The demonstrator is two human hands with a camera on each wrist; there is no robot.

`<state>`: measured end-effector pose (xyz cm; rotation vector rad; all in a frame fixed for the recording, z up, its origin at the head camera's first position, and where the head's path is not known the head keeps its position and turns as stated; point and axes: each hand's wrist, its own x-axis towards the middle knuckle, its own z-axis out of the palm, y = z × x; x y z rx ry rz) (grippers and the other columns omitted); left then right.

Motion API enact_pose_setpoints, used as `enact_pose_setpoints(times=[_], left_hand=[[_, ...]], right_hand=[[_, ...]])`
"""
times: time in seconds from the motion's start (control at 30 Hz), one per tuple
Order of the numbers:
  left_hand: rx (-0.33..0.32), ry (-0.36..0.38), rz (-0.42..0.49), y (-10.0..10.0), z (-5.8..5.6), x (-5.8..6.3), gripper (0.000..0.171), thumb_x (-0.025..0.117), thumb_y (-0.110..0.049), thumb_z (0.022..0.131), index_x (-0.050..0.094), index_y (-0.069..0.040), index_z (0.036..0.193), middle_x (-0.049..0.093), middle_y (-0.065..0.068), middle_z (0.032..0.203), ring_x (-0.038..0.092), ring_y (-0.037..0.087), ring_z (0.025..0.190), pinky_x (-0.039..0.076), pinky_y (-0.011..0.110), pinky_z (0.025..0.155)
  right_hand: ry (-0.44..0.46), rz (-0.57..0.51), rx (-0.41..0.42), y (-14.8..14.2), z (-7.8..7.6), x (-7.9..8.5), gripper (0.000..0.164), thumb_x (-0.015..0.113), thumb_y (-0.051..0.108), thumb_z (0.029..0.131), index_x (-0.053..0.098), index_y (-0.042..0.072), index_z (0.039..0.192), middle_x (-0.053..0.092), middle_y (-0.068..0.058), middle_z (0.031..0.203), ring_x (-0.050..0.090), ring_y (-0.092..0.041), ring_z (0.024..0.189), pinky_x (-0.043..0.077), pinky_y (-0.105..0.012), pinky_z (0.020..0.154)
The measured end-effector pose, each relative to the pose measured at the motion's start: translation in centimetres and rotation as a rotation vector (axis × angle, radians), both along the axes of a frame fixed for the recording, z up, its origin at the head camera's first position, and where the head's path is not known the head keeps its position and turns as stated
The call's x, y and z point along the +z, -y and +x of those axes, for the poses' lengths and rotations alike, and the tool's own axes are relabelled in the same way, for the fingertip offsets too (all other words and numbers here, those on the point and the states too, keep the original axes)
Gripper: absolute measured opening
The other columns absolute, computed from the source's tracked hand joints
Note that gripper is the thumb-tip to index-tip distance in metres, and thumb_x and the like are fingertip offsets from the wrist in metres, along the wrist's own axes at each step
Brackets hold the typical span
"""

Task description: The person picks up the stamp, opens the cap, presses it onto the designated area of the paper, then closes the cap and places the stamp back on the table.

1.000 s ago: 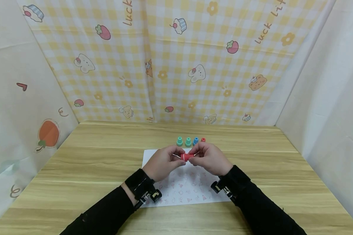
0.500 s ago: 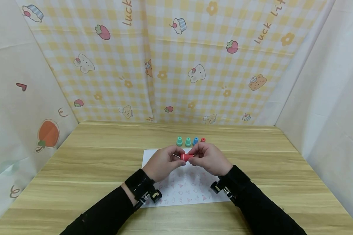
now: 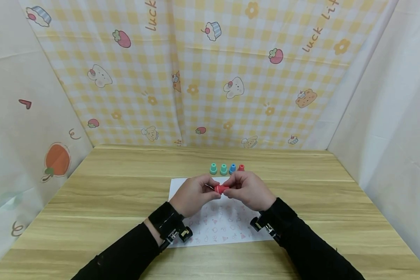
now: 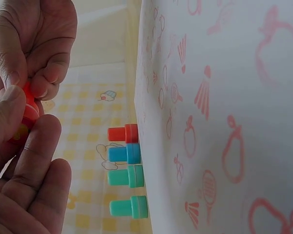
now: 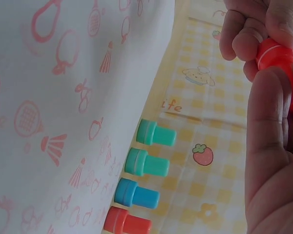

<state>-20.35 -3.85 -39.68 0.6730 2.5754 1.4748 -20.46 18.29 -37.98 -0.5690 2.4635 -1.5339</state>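
Note:
Both hands meet over the white paper [image 3: 227,223], holding one small red toy stamp [image 3: 219,189] between them. My left hand [image 3: 193,195] pinches its wider end, the part with a white ring round it. From the other side, my right hand [image 3: 252,190] grips the narrow handle between thumb and fingers. The right wrist view shows the stamp's red body [image 5: 276,56] partly covered by fingers. Rows of pink-red prints, such as shuttlecocks, rackets and fruit-like outlines, cover much of the paper.
Beyond the paper's far edge stand several more stamps in a row: two green stamps [image 3: 213,168], a blue stamp [image 3: 232,168] and another red stamp [image 3: 241,167]. A yellow checked cloth [image 3: 210,109] hangs behind the wooden table [image 3: 108,186], with white cloth at both sides.
The held red stamp has shifted slightly down and left, its right end now a bit higher. My right hand has moved a little with it; my left hand looks nearly unchanged.

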Motion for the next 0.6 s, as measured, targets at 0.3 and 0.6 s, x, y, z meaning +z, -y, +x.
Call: enact_pose_setpoints(times=[0.3, 0.6], left_hand=[[0.005, -0.012, -0.007, -0.11, 0.09, -0.02, 0.017, 0.082, -0.014, 0.093, 0.075, -0.014, 0.108, 0.077, -0.002, 0.099, 0.070, 0.006, 0.085, 0.059, 0.021, 0.075], [0.012, -0.016, 0.001, -0.23, 0.05, -0.32, 0.018, 0.082, -0.013, 0.093, 0.075, -0.013, 0.109, 0.078, -0.001, 0.099, 0.071, 0.005, 0.085, 0.059, 0.020, 0.074]], right_hand=[[-0.002, 0.038, -0.004, -0.07, 0.06, -0.01, 0.007, 0.075, 0.002, 0.094, 0.075, 0.003, 0.102, 0.078, -0.009, 0.098, 0.070, -0.016, 0.087, 0.059, -0.025, 0.078], [-0.004, 0.061, -0.012, -0.05, 0.00, 0.01, 0.007, 0.076, 0.003, 0.094, 0.077, 0.004, 0.101, 0.079, -0.008, 0.098, 0.070, -0.015, 0.086, 0.060, -0.027, 0.077]])
